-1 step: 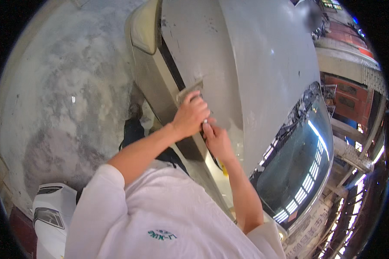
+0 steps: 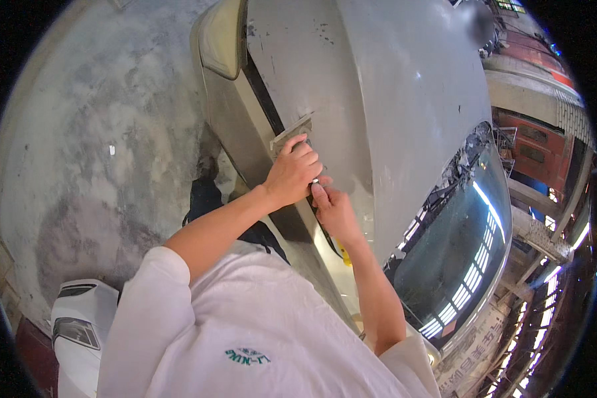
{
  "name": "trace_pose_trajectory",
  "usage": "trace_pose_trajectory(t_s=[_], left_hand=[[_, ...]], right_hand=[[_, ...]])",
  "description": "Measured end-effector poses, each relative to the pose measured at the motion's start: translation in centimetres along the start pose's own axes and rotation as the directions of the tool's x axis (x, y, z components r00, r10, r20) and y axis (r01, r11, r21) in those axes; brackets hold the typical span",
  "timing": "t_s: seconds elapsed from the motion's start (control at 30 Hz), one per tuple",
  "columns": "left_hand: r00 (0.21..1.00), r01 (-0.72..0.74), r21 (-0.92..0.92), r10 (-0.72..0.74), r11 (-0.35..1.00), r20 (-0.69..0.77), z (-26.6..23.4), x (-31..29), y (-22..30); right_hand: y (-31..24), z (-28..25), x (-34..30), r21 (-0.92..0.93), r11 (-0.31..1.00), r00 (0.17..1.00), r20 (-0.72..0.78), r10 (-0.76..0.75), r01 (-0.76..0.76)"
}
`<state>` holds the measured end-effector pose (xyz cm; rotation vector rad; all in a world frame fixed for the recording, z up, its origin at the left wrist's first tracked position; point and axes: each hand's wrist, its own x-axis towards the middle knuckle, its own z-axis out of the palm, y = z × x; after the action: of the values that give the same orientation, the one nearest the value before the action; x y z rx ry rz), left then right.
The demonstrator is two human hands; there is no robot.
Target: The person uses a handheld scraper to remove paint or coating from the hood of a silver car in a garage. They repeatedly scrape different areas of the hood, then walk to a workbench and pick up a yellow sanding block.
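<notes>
While the left hand (image 2: 294,174) has its fingers wrapped over a flat-bladed hand tool (image 2: 291,132), the right hand (image 2: 336,211) has its own curled around the back end, and the blade's on the grey car hood (image 2: 418,93), right beside that dark edge gap (image 2: 261,96).

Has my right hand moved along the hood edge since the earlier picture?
No; judged against the car hood, the right hand shows no clear shift either way.

I stand in a car-repair workshop: the grey car (image 2: 418,86) in front of me is chipped and patchy, and a stained, dusty floor (image 2: 99,119) spreads left of the car.
</notes>
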<state>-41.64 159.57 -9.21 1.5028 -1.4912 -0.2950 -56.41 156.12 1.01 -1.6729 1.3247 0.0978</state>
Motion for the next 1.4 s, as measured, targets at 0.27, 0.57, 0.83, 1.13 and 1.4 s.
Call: trace_pose_trajectory(t_s=[0.27, 0.57, 0.83, 1.13, 1.4], left_hand=[[0.994, -0.063, 0.050, 0.058, 0.997, 0.092, -1.3, 1.3, -1.7], [0.992, -0.109, 0.083, 0.102, 0.991, 0.079, -2.9, 3.3, -4.1], [0.989, -0.103, 0.063, 0.095, 0.993, 0.114, -3.7, 4.1, -5.2], [0.991, -0.114, 0.031, 0.111, 0.993, 0.072, -5.4, 5.7, -5.3], [0.992, -0.104, 0.020, 0.102, 0.994, 0.077, -4.9, 4.8, -6.3]], right_hand=[[-2.0, 0.2, 1.6, -0.033, 0.995, 0.994, 0.053, 0.095, -0.093], [-4.7, 0.5, 3.7, -0.009, 0.992, 0.992, 0.031, 0.122, -0.122], [-6.3, 0.5, 4.5, 0.009, 0.990, 0.989, 0.052, 0.140, -0.141], [-7.0, 1.0, 5.1, 0.000, 0.999, 0.999, 0.014, -0.050, 0.050], [-7.3, 1.7, 5.1, -0.055, 0.993, 0.995, -0.032, 0.099, -0.101]])
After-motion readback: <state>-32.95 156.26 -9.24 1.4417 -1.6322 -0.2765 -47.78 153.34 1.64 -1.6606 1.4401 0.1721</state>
